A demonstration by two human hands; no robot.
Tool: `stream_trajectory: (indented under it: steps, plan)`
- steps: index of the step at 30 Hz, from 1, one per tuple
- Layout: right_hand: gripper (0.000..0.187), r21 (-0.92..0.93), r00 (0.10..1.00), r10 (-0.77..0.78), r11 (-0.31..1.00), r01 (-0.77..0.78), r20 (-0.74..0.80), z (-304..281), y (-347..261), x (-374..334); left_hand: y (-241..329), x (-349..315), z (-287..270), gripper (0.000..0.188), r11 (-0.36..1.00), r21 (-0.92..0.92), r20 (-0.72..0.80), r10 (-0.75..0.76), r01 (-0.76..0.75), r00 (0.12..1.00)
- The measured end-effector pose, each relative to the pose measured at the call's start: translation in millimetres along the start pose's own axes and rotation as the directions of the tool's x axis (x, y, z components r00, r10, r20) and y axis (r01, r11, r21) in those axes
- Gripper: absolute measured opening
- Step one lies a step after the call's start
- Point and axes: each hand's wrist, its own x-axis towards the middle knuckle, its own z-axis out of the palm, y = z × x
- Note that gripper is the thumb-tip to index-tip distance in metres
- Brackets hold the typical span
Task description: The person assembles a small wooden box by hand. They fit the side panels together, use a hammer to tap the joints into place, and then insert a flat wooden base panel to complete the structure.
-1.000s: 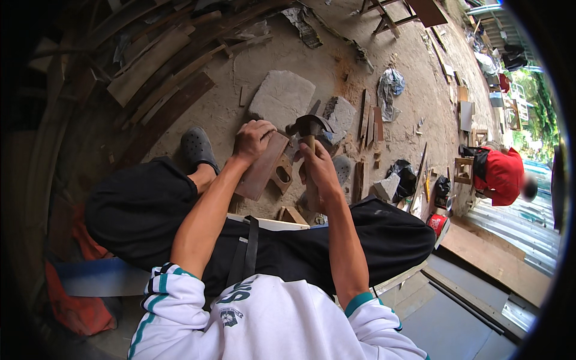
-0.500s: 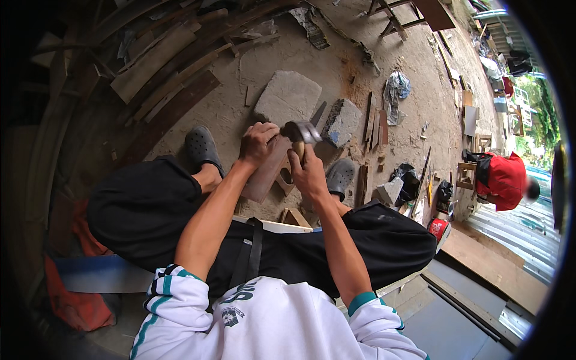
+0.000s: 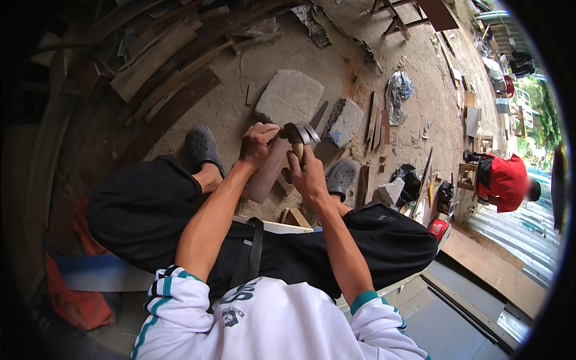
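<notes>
My nearer left hand (image 3: 258,146) clasps the wooden board (image 3: 264,179), whose length points to one o'clock, while my right hand (image 3: 308,176) grips the claw hammer (image 3: 297,132) at its three o'clock.

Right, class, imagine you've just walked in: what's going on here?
A seated person has their left hand at the far end of a brown wooden piece. Their right hand grips a hammer, its head close to that end; whether they touch is unclear. A pale stone slab lies beyond on the ground, and someone in red is off to the right.
</notes>
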Motion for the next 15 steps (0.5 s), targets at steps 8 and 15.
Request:
stream_trajectory:
  steps: [8, 15]
  plan:
    - [0.025, 0.067, 0.996, 0.009, 0.998, -0.003, -0.087, -18.7, -24.0, -2.0, 13.1, 8.2, -7.0, 0.011, 0.995, -0.082, 0.0, -0.055, 0.055, 0.998]
    - [0.024, 0.064, 0.995, 0.036, 0.998, -0.03, -0.09, -30.7, -42.4, -2.8, 12.1, 8.2, -8.0, 0.01, 0.995, -0.078, 0.018, -0.068, 0.069, 0.998]
